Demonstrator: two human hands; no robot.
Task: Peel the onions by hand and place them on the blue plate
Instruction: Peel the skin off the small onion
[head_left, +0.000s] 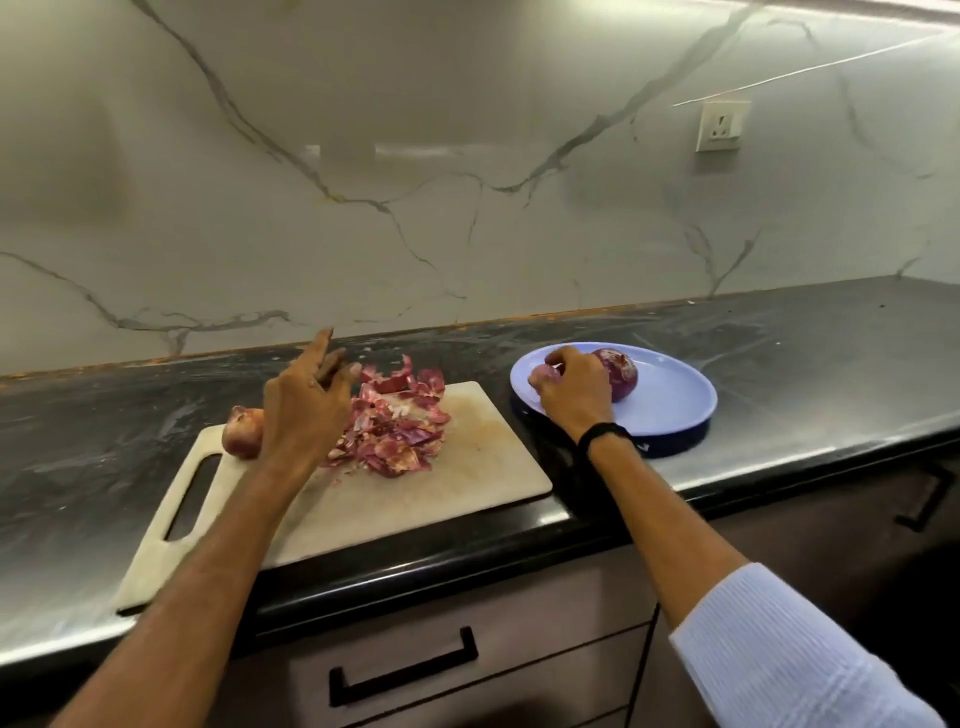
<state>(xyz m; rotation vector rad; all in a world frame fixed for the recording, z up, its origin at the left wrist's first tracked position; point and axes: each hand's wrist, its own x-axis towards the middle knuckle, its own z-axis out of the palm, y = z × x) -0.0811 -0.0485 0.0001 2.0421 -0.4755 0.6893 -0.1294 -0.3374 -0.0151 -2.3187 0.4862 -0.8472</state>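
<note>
- At near counter edge: pale rectangular cutting board (467, 483) with handle slot, flat on dark stone counter (831, 364).
- On board's left corner: brown-skinned unpeeled onion (240, 431), just beside left hand (305, 410).
- Left hand above board, fingers straight and spread, holding nothing.
- Mid-board: heap of purple-red onion skins (400, 426).
- Right of board: round blue plate (675, 405), dark purple peeled onion (621, 379) resting on it.
- Over plate's left part: right hand (574, 392), fingers curled round small pale peeled onion (543, 371), mostly hidden.

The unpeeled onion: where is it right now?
In the head view, the unpeeled onion sits at the cutting board's far-left corner, left of the left hand.
</note>
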